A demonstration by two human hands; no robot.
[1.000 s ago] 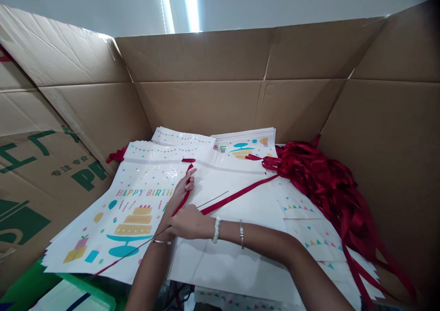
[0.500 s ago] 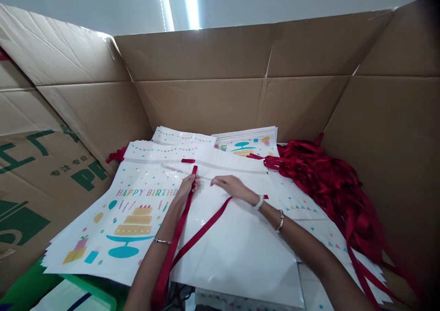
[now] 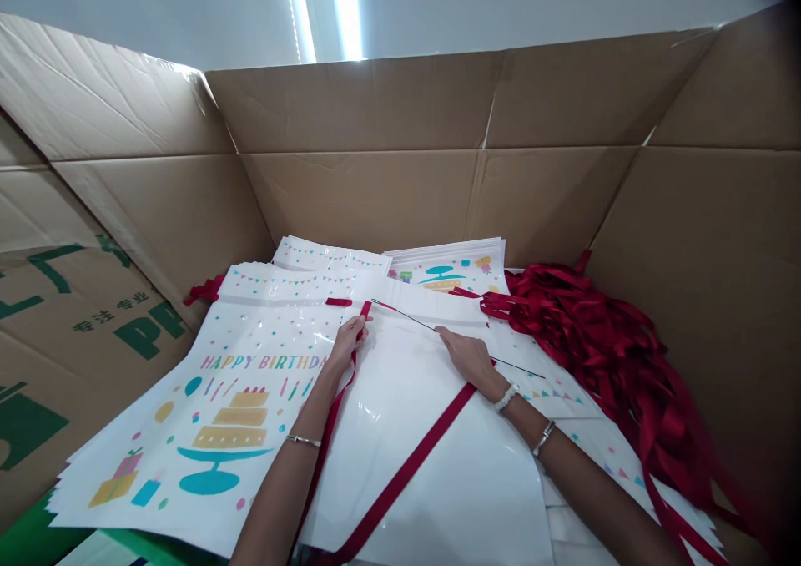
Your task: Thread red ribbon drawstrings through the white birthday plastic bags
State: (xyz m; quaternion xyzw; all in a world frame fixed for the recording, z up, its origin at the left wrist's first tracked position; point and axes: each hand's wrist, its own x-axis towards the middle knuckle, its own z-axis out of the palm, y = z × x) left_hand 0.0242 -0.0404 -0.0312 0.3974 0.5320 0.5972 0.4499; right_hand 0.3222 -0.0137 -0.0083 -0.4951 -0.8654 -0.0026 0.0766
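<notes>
My left hand (image 3: 349, 341) is closed around a dark red ribbon (image 3: 413, 466), whose short end sticks up past the fingertips. From there the ribbon loops down to the near edge and back up toward my right wrist. My right hand (image 3: 468, 359) is closed on a thin wire threader (image 3: 404, 314), its looped tip close to the ribbon's end. Both hands are over a blank white plastic sheet (image 3: 438, 474), where a short strip of red ribbon shows near its top. Left of it fans a stack of printed birthday sheets (image 3: 250, 357).
Tall cardboard walls (image 3: 375, 190) stand around the back and sides. A tangled heap of red ribbons (image 3: 601, 341) lies at right. More printed sheets (image 3: 441, 275) are at the back. Something green (image 3: 37, 533) shows at lower left.
The wire threader now shows in my right hand, which has moved right and slightly down. My left hand keeps the ribbon; its end has shifted slightly right.
</notes>
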